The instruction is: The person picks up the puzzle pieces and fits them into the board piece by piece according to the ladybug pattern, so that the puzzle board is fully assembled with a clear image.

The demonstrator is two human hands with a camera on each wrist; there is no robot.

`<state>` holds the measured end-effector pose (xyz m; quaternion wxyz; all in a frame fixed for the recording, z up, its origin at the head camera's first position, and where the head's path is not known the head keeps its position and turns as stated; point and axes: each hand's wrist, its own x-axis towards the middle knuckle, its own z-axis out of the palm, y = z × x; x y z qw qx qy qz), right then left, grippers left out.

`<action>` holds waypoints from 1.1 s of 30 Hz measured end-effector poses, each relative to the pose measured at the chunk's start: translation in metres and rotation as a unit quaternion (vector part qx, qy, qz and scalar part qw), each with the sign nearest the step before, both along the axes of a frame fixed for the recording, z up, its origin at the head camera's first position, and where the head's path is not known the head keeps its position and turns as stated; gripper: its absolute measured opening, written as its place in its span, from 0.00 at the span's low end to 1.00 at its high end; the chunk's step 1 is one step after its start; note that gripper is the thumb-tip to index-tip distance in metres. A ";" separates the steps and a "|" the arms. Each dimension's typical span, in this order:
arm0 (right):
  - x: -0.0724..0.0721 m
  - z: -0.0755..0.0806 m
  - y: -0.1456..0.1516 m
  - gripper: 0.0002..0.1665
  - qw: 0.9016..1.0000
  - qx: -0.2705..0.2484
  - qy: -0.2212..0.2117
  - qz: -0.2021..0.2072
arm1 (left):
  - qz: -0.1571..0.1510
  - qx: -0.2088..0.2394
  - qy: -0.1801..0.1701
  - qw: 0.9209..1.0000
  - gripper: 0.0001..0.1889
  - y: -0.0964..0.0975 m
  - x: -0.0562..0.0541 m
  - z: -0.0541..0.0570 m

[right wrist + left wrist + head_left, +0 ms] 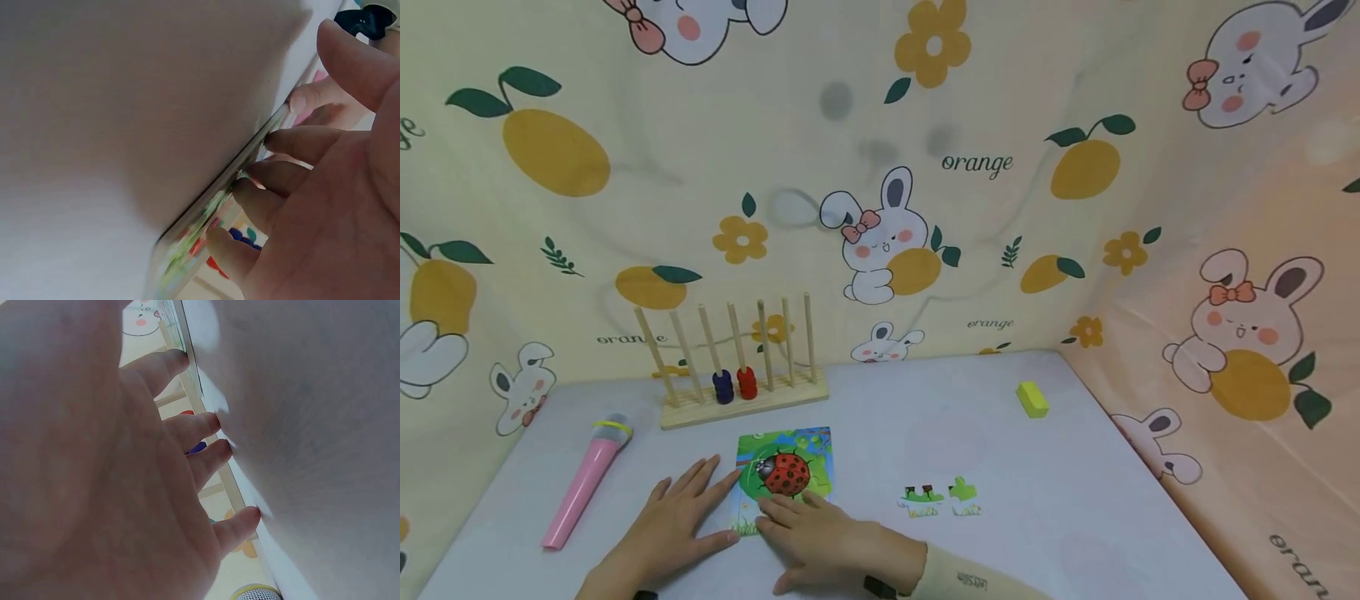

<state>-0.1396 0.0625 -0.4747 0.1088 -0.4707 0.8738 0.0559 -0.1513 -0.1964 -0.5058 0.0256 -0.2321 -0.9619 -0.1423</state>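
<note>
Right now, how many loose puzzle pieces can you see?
2: a dark-patched piece and, just right of it, a green-knobbed piece, both on the table right of the ladybug puzzle. Any beneath the left hand or right hand would be hidden.

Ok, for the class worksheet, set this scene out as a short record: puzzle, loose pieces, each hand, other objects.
Ladybird puzzle: flat, lower part partly hidden
Loose pieces: two, right of the puzzle
Left hand: fingers spread, at the puzzle's left edge
Right hand: fingers over the puzzle's lower part
Peg rack: seven pegs; dark blue beads, red beads
Pink microphone: lying at left
Yellow block: far right
</note>
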 end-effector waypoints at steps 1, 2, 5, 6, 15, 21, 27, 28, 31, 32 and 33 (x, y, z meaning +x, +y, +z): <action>0.000 -0.002 0.005 0.51 1.000 -0.007 -0.005 -0.003 | 0.001 -0.001 -0.005 1.000 0.44 0.000 0.000 0.000; 0.001 -0.003 0.011 0.51 1.000 -0.013 -0.010 -0.007 | 0.002 -0.002 -0.010 1.000 0.44 0.001 0.000 0.000; 0.001 -0.004 0.031 0.50 0.999 -0.028 -0.015 -0.026 | 0.003 -0.009 -0.026 1.000 0.45 0.001 -0.001 0.000; 0.001 -0.003 0.039 0.50 0.999 -0.035 -0.014 -0.033 | 0.004 -0.011 -0.029 1.000 0.45 0.001 -0.001 0.000; -0.009 0.006 0.112 0.42 0.981 -0.106 -0.002 -0.160 | 0.010 -0.014 -0.038 0.999 0.47 -0.001 -0.004 -0.003; -0.010 0.010 0.137 0.36 0.967 -0.165 -0.015 -0.194 | 0.007 -0.012 -0.039 0.999 0.47 -0.001 -0.004 -0.004; -0.010 0.010 0.144 0.29 0.956 -0.193 -0.040 -0.216 | 0.010 -0.006 -0.041 0.999 0.47 0.000 -0.003 -0.002; -0.011 0.010 0.144 0.28 0.955 -0.195 -0.041 -0.218 | 0.011 -0.006 -0.042 0.999 0.47 0.000 -0.003 -0.002; -0.011 0.008 0.145 0.27 0.956 -0.195 -0.038 -0.217 | 0.012 -0.008 -0.045 0.999 0.47 0.000 -0.003 -0.002; -0.011 0.007 0.145 0.26 0.956 -0.194 -0.036 -0.217 | 0.012 -0.009 -0.045 0.999 0.47 0.000 -0.003 -0.002; -0.012 0.007 0.145 0.26 0.956 -0.193 -0.033 -0.217 | 0.012 -0.009 -0.045 0.999 0.47 0.000 -0.003 -0.002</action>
